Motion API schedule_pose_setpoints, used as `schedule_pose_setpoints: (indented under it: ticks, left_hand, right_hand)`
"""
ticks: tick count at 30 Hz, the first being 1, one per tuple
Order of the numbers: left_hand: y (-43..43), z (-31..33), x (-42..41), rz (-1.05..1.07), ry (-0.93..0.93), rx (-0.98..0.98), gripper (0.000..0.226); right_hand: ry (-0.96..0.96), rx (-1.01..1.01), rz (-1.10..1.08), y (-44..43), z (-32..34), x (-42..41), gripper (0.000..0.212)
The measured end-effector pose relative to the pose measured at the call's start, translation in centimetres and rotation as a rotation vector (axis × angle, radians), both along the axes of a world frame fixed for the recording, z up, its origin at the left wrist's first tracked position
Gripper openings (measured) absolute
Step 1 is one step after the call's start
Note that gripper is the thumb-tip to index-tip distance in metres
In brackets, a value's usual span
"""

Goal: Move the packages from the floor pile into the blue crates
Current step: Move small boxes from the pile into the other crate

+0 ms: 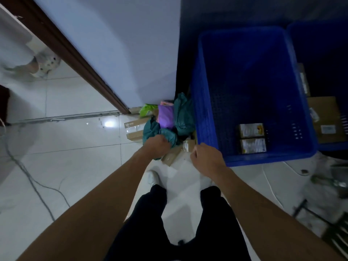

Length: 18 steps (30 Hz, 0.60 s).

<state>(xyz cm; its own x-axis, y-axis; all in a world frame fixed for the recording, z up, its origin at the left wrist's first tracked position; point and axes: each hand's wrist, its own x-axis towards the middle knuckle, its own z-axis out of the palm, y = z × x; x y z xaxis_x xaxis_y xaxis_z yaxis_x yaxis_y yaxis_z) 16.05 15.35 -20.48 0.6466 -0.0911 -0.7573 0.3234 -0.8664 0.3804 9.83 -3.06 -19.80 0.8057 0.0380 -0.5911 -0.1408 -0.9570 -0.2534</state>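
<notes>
A glossy white tiled floor [66,147] meets a pale wall [122,44] edged by a dark brown door frame [75,53], and the pile of packages sits in the corner where that wall ends. Just right of the pile stands a large blue perforated plastic crate [273,160], with two small labelled cartons [251,129] lying side by side at its near end. A second blue crate [320,44] is partly in view beyond it, with a flat brown cardboard box [327,119] showing there. The pile holds a crumpled teal plastic mailer bag [152,130] at its near edge, a second teal bag [183,113] against the crate wall, a purple soft parcel [166,116] between them, a lime green packet [147,110] behind, and a taped brown carton [134,129] to the left. The left hand [158,146] reaches down with fingers curled round the near teal mailer bag, bunching its plastic, while the bag lies on the pile. The right hand [206,159] hovers just beside the crate's near corner, above a flat tan cardboard parcel [174,154]; its fingers are curled with the thumb tucked in, and I cannot tell whether it holds anything. Dark trousers [146,213] and a white shoe [153,178] show below, and a grey cable [33,181] trails across the tiles at left.
</notes>
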Motion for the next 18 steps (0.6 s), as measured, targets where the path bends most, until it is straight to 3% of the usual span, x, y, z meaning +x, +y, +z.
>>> schedule_pose_setpoints:
  ticks: [7, 12, 16, 18]
  left_hand:
    - [0.3, -8.7, -0.5, 0.263, 0.128, -0.203, 0.024]
    - [-1.9, -17.4, -2.0, 0.419, 0.286, -0.301, 0.022]
    - [-3.8, -25.8, -3.1, 0.604, 0.363, -0.349, 0.025]
    - [-5.0, -29.8, -3.3, 0.693, 0.417, -0.354, 0.035]
  right_hand:
    - [0.209, 0.037, -0.122, 2.2, -9.3, 0.3, 0.030]
    - [0.298, 0.002, -0.151, 2.2, -18.2, 0.4, 0.056]
    - [0.305, -0.021, -0.293, 2.2, -26.2, 0.2, 0.062]
    - [0.219, -0.143, -0.169, 2.0, -29.7, 0.4, 0.070]
